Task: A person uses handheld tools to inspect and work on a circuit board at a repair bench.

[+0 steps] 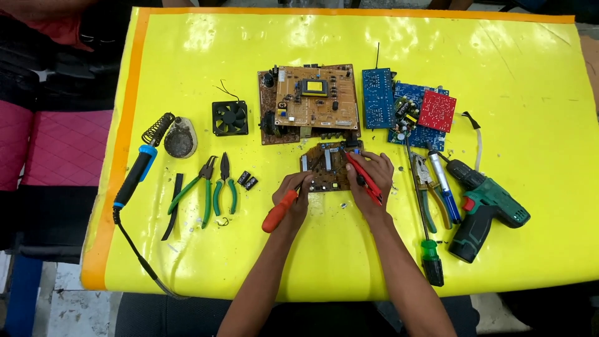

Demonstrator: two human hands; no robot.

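Left hand point(294, 195) gripped a red-handled screwdriver point(279, 211), right hand point(369, 178) clamped red-handled pliers point(364, 178); both worked on the small brown circuit board point(326, 167) mid-table, below the bigger board point(311, 100) on the yellow table point(530, 112).

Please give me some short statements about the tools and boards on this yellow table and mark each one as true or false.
1. The left hand holds a screwdriver with an orange handle. True.
2. The right hand holds green pliers. False: it holds a red-handled tool; the two green-handled pliers lie untouched to the left.
3. Both hands are at the small brown circuit board. True.
4. The green cordless drill lies at the left edge of the table. False: it lies on the right side; the blue-handled soldering iron is on the left.
5. The black fan sits on top of the large brown board. False: it lies beside it, on the yellow table cover.
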